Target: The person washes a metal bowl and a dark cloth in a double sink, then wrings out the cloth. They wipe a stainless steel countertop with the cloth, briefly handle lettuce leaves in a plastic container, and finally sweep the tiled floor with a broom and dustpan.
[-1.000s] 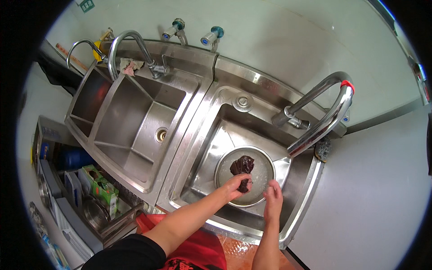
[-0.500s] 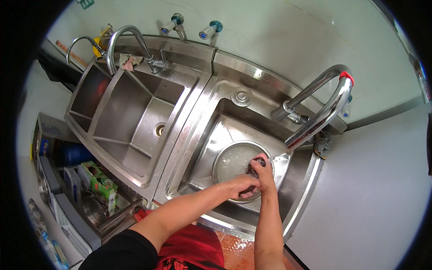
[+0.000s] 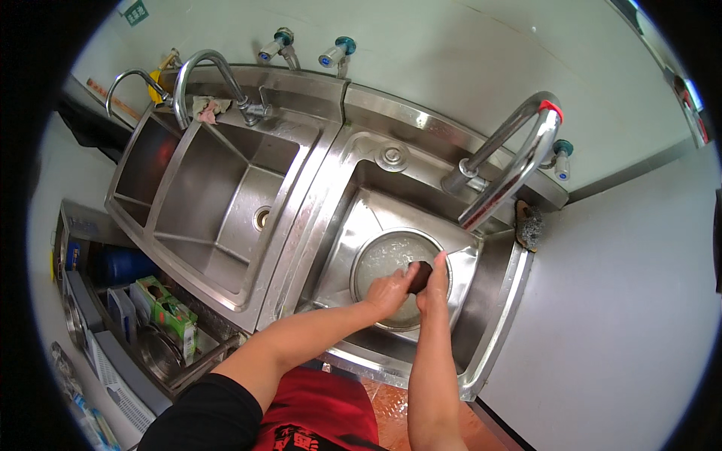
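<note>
Over a round metal bowl [image 3: 355, 264] of water, both hands hold a dark brown, rounded thing [image 3: 421, 278] whose kind I cannot make out. My left hand [image 3: 388, 295] grips it from the left with bent fingers. On its right side, my right hand [image 3: 434, 289] closes against it, and the fingers are partly hidden behind. The bowl stands on the floor of the right-hand steel sink [image 3: 329, 263], its water rippled and cloudy. A thick chrome faucet [image 3: 513, 169] with a red band reaches over that sink's right back corner.
To the left is another steel sink [image 3: 256, 188] with its own curved faucet [image 3: 214, 56] and a crumpled cloth [image 3: 207, 109]. A scrubber [image 3: 529, 225] lies on the right rim. Lower left, a shelf holds a green box [image 3: 169, 308] and a metal pot [image 3: 159, 352].
The hands have shifted their hold, and the dark thing now shows between them. The pinkish-red patch by my right hand is out of sight. The whole view has shifted slightly.
</note>
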`<state>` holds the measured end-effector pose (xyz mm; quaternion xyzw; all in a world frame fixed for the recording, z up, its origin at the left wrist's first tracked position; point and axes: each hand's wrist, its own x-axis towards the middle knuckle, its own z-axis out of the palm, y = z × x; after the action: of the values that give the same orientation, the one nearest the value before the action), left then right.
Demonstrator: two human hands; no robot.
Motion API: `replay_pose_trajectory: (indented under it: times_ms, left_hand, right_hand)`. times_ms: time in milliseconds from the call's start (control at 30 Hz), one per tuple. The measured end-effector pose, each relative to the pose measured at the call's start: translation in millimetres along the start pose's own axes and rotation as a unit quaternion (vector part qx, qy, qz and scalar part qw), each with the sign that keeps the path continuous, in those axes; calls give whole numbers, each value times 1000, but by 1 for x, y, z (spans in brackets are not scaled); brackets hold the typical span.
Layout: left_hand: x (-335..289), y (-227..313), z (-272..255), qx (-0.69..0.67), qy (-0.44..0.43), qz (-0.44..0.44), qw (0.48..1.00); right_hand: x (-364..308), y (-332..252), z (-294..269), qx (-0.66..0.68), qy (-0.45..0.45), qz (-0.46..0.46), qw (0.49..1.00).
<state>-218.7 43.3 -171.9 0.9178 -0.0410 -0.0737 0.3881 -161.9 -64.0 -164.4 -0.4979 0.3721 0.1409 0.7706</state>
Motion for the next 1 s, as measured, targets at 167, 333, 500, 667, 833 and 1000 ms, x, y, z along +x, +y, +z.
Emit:
replay_pose_trajectory:
  times_ms: [167, 333, 500, 667, 833, 1000]
  left_hand:
    - [-1, 21, -27, -543, -225, -268, 763]
    - [-38, 81, -45, -803, -329, -322, 379]
    - [-46, 109, -77, -817, -257, -321, 405]
    - [-20, 91, -61, -621, -278, -396, 617]
    - [-8, 46, -29, -354, -201, -317, 857]
    - [-8, 18, 12, -40, -64, -180, 981]
  right_hand:
    - [-31, -35, -48, -141, -136, -85, 977]
    - [-54, -37, -38, 170, -522, -85, 831]
    - [-100, -73, -11, -15, -423, -64, 904]
    - [-68, -54, -6, -124, -270, -107, 949]
    - [-24, -6, 1, -132, -157, -187, 961]
    - [8, 47, -13, -251, 56, -343, 903]
